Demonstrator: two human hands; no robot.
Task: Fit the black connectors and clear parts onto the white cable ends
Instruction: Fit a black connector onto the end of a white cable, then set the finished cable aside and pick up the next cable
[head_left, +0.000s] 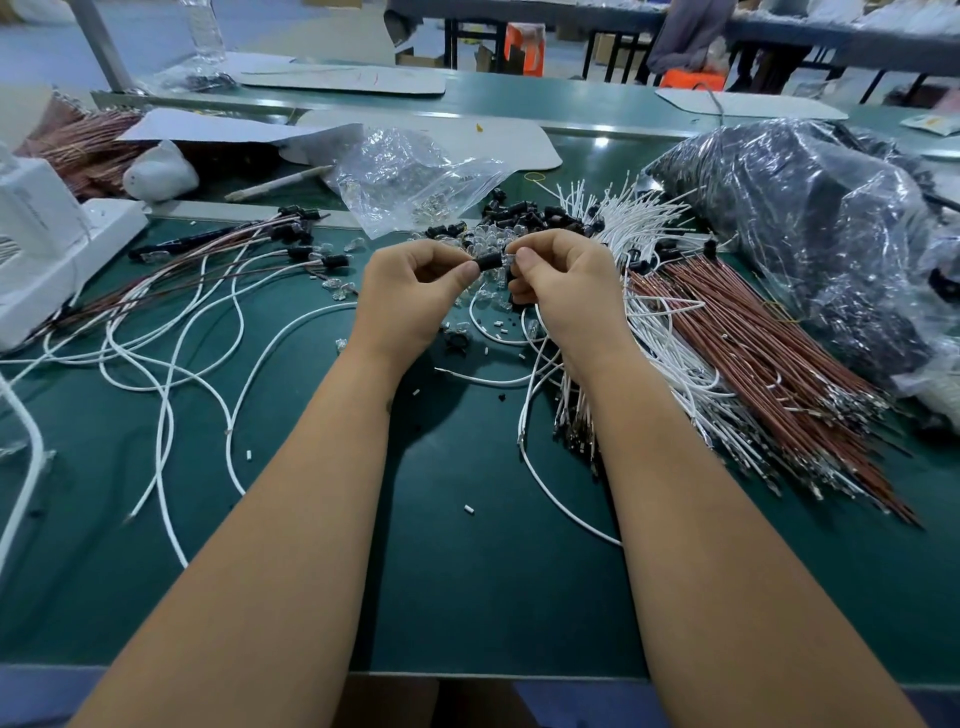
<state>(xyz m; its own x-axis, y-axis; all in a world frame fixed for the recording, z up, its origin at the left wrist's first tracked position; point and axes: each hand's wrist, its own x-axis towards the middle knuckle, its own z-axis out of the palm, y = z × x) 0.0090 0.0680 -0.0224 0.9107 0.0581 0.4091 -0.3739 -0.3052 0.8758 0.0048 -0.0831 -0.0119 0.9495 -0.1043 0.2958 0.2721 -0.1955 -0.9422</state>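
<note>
While both hands meet above the green mat, left hand pinches black connector, long axis lying left-right; right hand pinches clear part at its right end.

Two bare arms reach out from the bottom of the picture. No sleeves cover them, all the way from the elbows to the wrists. The left hand and the right hand wear no gloves, rings or watch. The thumbnails are short and plain, with no polish on them.
</note>
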